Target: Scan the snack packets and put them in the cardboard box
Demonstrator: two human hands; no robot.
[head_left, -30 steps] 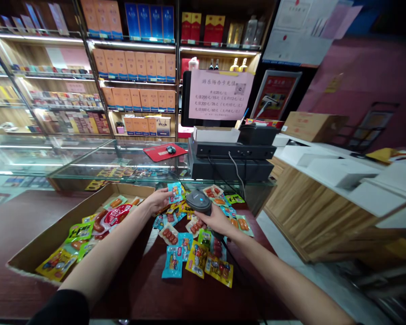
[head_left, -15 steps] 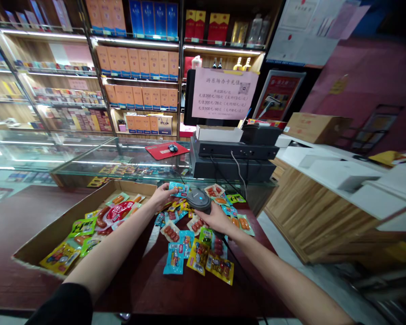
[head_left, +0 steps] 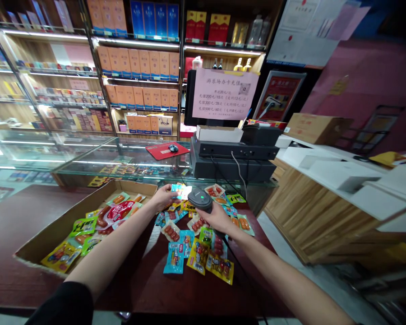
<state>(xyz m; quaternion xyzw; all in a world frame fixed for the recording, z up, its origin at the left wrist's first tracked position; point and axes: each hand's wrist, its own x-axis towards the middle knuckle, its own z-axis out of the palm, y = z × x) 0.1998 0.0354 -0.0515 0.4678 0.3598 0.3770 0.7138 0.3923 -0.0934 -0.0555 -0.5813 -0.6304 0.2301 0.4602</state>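
Note:
My left hand pinches a small blue snack packet, whose right end is brightly lit. Just right of it, my right hand is wrapped round a dark grey handheld scanner with a green light on top; its head faces the packet. Snack packets lie spread beneath and around both hands, among them a blue one and a yellow one nearer the front. An open cardboard box with several sausage packets inside stands on the left, partly behind my left forearm.
Behind the dark red table is a glass counter with a red mouse pad. A dark cash drawer and a monitor with a pink sign stand there. The scanner's cable crosses the table at the right.
The scanner's light has turned from blue to green, and a bright glow now falls on the held packet. Both hands have shifted very slightly.

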